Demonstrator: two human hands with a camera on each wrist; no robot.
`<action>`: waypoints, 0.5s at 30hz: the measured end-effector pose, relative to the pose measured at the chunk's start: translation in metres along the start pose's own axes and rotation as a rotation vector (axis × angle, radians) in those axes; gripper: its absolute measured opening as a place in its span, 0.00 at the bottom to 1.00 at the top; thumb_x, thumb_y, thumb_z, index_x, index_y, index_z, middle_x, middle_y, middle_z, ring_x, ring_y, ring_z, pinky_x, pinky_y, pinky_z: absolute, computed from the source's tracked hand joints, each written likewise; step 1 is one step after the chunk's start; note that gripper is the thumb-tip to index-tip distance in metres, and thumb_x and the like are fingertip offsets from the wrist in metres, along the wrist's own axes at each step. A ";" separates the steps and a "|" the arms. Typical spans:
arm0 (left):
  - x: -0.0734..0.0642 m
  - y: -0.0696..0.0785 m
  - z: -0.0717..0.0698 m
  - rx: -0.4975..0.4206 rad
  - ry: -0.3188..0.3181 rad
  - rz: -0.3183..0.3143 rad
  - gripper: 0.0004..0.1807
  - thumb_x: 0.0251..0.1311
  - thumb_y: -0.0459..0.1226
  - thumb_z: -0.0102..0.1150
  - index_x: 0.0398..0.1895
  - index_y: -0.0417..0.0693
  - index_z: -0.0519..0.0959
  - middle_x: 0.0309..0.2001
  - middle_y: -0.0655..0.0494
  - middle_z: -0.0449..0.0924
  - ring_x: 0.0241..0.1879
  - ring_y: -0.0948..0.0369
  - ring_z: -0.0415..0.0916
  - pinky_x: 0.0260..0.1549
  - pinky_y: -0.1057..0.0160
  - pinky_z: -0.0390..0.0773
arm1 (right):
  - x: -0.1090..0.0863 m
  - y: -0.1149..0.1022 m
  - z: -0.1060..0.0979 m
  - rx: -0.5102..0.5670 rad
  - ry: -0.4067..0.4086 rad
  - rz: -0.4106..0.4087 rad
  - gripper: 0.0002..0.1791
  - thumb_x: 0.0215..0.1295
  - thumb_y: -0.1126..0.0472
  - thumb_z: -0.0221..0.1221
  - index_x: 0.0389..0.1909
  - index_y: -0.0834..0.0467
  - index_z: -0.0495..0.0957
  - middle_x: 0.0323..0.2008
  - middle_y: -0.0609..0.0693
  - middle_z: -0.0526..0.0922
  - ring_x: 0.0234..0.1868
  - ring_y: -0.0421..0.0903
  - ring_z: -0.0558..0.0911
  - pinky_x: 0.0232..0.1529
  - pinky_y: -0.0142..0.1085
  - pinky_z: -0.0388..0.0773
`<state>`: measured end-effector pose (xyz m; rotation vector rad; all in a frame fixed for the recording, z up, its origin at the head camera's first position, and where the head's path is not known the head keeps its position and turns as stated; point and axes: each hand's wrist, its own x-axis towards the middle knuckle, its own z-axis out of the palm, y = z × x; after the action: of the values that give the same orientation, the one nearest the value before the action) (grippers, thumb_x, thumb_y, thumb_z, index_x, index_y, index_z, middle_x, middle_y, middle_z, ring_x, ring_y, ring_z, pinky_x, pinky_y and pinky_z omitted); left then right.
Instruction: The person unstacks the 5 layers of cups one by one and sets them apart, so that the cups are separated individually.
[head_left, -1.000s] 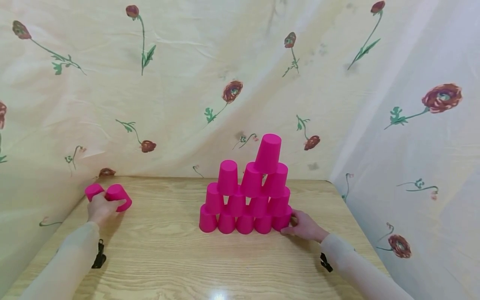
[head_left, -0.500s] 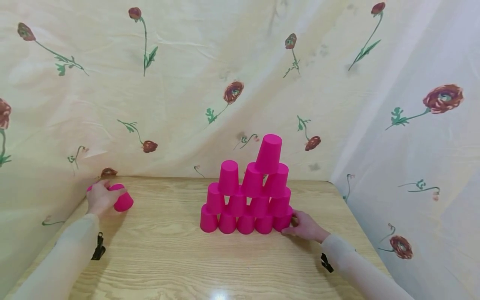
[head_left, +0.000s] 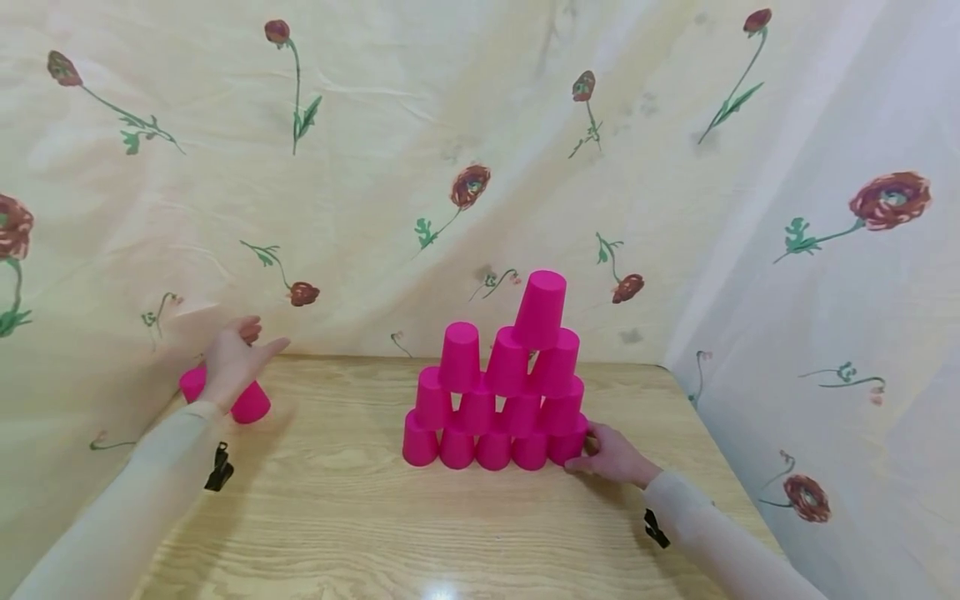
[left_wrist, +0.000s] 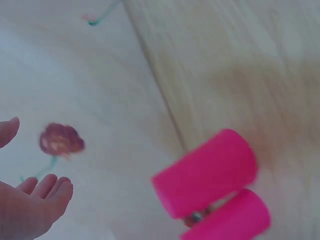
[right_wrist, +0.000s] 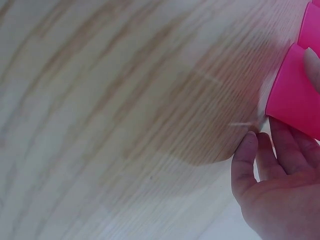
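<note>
My left hand [head_left: 234, 360] is raised over two pink cups at the table's far left, its thumb and fingers apart and nothing between them. One of those cups [head_left: 192, 383] stands left of the wrist; the other cup [head_left: 251, 403] is partly hidden behind it. In the left wrist view both lie clear of my fingers [left_wrist: 55, 195]. My right hand [head_left: 617, 454] holds the rightmost bottom cup [head_left: 564, 446] of a cup pyramid, thumb in front and fingers behind. Several upside-down cups form its lower rows, three make the third row, and a single cup [head_left: 542, 310] tops its right side.
The wooden table [head_left: 330, 517] ends at the back against a flower-printed cloth [head_left: 360, 167], which also hangs along both sides. Dark clips [head_left: 219, 468] hang by the wrists.
My left hand has let go of the cups at the left and moved up and slightly right, fingers spread. My right hand stays at the bottom cup; the pyramid is unchanged.
</note>
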<state>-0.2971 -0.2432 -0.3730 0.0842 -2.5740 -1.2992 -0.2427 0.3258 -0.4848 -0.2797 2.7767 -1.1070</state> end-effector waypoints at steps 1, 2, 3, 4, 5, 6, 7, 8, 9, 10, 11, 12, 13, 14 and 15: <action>0.000 0.006 0.002 -0.013 0.001 0.022 0.45 0.59 0.53 0.62 0.69 0.33 0.58 0.63 0.31 0.64 0.60 0.37 0.63 0.56 0.42 0.66 | 0.000 0.000 0.000 0.000 0.000 0.001 0.34 0.49 0.57 0.73 0.57 0.58 0.73 0.50 0.49 0.78 0.55 0.55 0.73 0.59 0.56 0.65; 0.000 0.011 0.004 -0.022 0.003 0.044 0.44 0.58 0.53 0.62 0.68 0.33 0.59 0.62 0.32 0.65 0.60 0.38 0.64 0.56 0.42 0.67 | 0.001 0.001 0.001 0.003 0.001 0.005 0.34 0.49 0.57 0.73 0.57 0.58 0.73 0.50 0.48 0.78 0.55 0.54 0.73 0.59 0.55 0.65; 0.000 0.017 0.006 -0.031 0.004 0.067 0.43 0.58 0.54 0.62 0.68 0.34 0.60 0.62 0.33 0.66 0.59 0.38 0.65 0.55 0.43 0.67 | 0.002 0.002 0.001 0.003 -0.001 0.000 0.34 0.48 0.56 0.73 0.57 0.57 0.73 0.49 0.48 0.78 0.55 0.53 0.73 0.59 0.55 0.66; -0.001 0.024 0.008 -0.042 0.000 0.087 0.43 0.58 0.54 0.62 0.68 0.35 0.61 0.62 0.33 0.67 0.59 0.39 0.65 0.55 0.43 0.68 | 0.003 0.003 0.002 0.003 -0.001 -0.001 0.34 0.48 0.56 0.74 0.57 0.57 0.73 0.49 0.47 0.78 0.54 0.53 0.74 0.58 0.55 0.66; -0.001 0.030 0.011 -0.052 -0.004 0.108 0.43 0.57 0.55 0.62 0.68 0.36 0.62 0.61 0.35 0.68 0.59 0.40 0.66 0.55 0.44 0.68 | 0.004 0.004 0.003 0.003 -0.001 -0.003 0.35 0.48 0.55 0.74 0.58 0.56 0.73 0.49 0.46 0.78 0.54 0.52 0.74 0.58 0.55 0.67; -0.001 0.036 0.014 -0.067 -0.007 0.128 0.42 0.57 0.55 0.62 0.67 0.37 0.63 0.61 0.35 0.68 0.59 0.41 0.67 0.55 0.45 0.68 | 0.005 0.005 0.004 0.007 -0.003 -0.008 0.35 0.47 0.55 0.74 0.57 0.56 0.73 0.49 0.46 0.78 0.54 0.52 0.74 0.58 0.55 0.67; -0.001 0.043 0.018 -0.074 -0.010 0.150 0.42 0.57 0.54 0.63 0.67 0.37 0.64 0.61 0.36 0.69 0.58 0.42 0.67 0.56 0.46 0.68 | 0.005 0.006 0.005 0.007 -0.003 -0.010 0.35 0.47 0.55 0.74 0.58 0.56 0.73 0.49 0.45 0.78 0.54 0.51 0.74 0.57 0.54 0.67; -0.001 0.050 0.021 -0.080 -0.016 0.165 0.41 0.57 0.53 0.63 0.66 0.38 0.64 0.60 0.37 0.70 0.58 0.43 0.68 0.56 0.47 0.69 | 0.005 0.008 0.005 0.006 0.000 -0.009 0.35 0.46 0.55 0.74 0.57 0.55 0.73 0.48 0.45 0.78 0.54 0.51 0.74 0.57 0.54 0.67; -0.002 0.058 0.025 -0.088 -0.025 0.176 0.40 0.57 0.52 0.64 0.66 0.39 0.65 0.60 0.38 0.70 0.58 0.44 0.68 0.56 0.48 0.69 | 0.005 0.008 0.005 0.006 0.000 -0.007 0.36 0.46 0.55 0.75 0.58 0.55 0.73 0.49 0.45 0.78 0.54 0.52 0.73 0.57 0.54 0.67; -0.002 0.065 0.029 -0.099 -0.031 0.191 0.39 0.57 0.51 0.65 0.66 0.39 0.65 0.60 0.39 0.71 0.58 0.45 0.69 0.56 0.49 0.69 | 0.005 0.008 0.006 0.005 0.001 -0.004 0.36 0.46 0.55 0.74 0.58 0.55 0.73 0.49 0.46 0.78 0.54 0.52 0.73 0.58 0.54 0.67; -0.001 0.073 0.034 -0.111 -0.036 0.206 0.37 0.57 0.48 0.66 0.66 0.39 0.66 0.59 0.39 0.71 0.58 0.45 0.69 0.56 0.50 0.69 | 0.005 0.009 0.005 0.001 0.003 -0.004 0.36 0.46 0.55 0.74 0.58 0.56 0.73 0.49 0.46 0.78 0.55 0.53 0.73 0.58 0.55 0.67; -0.001 0.081 0.038 -0.121 -0.044 0.220 0.36 0.57 0.47 0.66 0.65 0.39 0.66 0.59 0.39 0.71 0.58 0.45 0.69 0.56 0.50 0.69 | 0.005 0.009 0.005 -0.003 0.004 -0.001 0.36 0.47 0.55 0.74 0.58 0.57 0.72 0.50 0.47 0.77 0.55 0.53 0.73 0.58 0.55 0.67; -0.002 0.089 0.041 -0.128 -0.056 0.231 0.36 0.57 0.45 0.66 0.65 0.39 0.66 0.59 0.39 0.72 0.58 0.46 0.69 0.56 0.50 0.69 | 0.005 0.009 0.004 -0.008 0.009 0.004 0.36 0.47 0.56 0.74 0.58 0.57 0.72 0.50 0.47 0.77 0.55 0.54 0.73 0.58 0.55 0.66; -0.002 0.097 0.044 -0.137 -0.067 0.241 0.36 0.57 0.44 0.66 0.66 0.39 0.66 0.59 0.40 0.72 0.58 0.46 0.70 0.57 0.51 0.69 | 0.005 0.009 0.003 -0.012 0.012 0.007 0.36 0.47 0.56 0.74 0.58 0.58 0.72 0.51 0.48 0.77 0.56 0.54 0.73 0.58 0.55 0.66; -0.003 0.104 0.048 -0.141 -0.075 0.257 0.36 0.57 0.44 0.67 0.66 0.40 0.66 0.59 0.40 0.72 0.58 0.47 0.70 0.57 0.52 0.69 | 0.004 0.008 0.003 -0.015 0.015 0.009 0.36 0.47 0.56 0.74 0.59 0.58 0.72 0.51 0.49 0.77 0.56 0.55 0.73 0.58 0.56 0.66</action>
<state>-0.2998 -0.1428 -0.3178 -0.3165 -2.4446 -1.4009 -0.2475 0.3290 -0.4928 -0.2615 2.7979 -1.0918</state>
